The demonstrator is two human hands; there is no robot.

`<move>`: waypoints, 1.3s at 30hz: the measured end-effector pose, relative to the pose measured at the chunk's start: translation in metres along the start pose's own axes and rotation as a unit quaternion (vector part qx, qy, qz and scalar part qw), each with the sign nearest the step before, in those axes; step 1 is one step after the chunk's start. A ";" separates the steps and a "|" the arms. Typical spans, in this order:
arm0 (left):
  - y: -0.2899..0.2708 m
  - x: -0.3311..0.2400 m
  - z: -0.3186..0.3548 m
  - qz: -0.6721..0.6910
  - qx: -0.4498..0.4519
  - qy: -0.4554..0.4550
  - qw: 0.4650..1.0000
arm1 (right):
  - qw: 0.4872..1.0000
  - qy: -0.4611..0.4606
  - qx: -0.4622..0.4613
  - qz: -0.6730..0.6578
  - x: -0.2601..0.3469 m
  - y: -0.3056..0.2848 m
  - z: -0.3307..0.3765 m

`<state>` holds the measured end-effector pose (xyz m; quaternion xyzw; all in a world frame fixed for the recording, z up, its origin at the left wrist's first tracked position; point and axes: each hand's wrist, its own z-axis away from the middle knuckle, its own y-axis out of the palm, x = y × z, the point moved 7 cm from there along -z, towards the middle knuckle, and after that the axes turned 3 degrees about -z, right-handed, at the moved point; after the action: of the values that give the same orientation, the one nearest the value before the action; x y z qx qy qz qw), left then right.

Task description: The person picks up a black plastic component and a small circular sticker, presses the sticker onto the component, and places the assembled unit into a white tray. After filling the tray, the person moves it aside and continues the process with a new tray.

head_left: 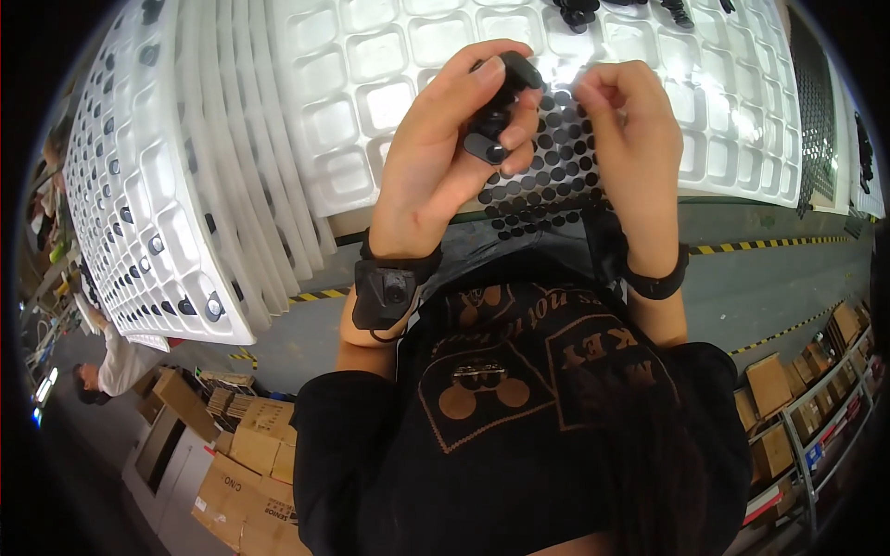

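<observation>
My left hand (pixel 431 148) is wrapped round a small glossy black plastic part (pixel 496 116) with a blocky upper end and a rounded, flat lower end; its exact kind is unclear. To its right, my right hand (pixel 640 130) has thumb and forefinger pinched together, and whatever is between them is too small to make out. Below and between the hands lies a sheet of black round pads (pixel 542 190) in rows, overhanging the near edge. Under both hands spreads a white moulded tray (pixel 348 176) with square pockets.
At the left, several white trays (pixel 236 320) stand stacked at a slant, the outermost holding small dark parts. More black parts (pixel 577 13) lie at the tray's far edge. Cardboard boxes (pixel 241 491) are at lower left, a loaded rack (pixel 797 435) at lower right. Another person (pixel 116 366) is at far left.
</observation>
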<state>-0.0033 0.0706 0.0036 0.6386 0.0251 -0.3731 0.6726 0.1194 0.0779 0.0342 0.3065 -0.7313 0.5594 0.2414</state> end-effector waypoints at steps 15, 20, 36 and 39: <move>0.010 -0.003 0.003 -0.262 -0.108 0.102 0.954 | 0.892 0.144 0.072 -0.422 -0.003 0.007 0.007; 0.012 -0.004 0.003 -0.290 -0.075 0.166 0.940 | 0.857 0.146 0.089 -0.487 -0.001 0.010 0.007; 0.013 -0.007 0.004 -0.323 -0.067 0.224 0.917 | 0.832 0.179 0.101 -0.515 0.000 0.020 0.011; 0.007 -0.007 0.007 -0.286 -0.068 0.217 0.931 | 0.840 0.169 0.103 -0.506 -0.002 0.020 0.011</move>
<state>-0.0077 0.0677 0.0147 0.6225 0.3774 -0.3995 0.5572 0.1061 0.0708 0.0167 0.5576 -0.3607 0.4744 0.5779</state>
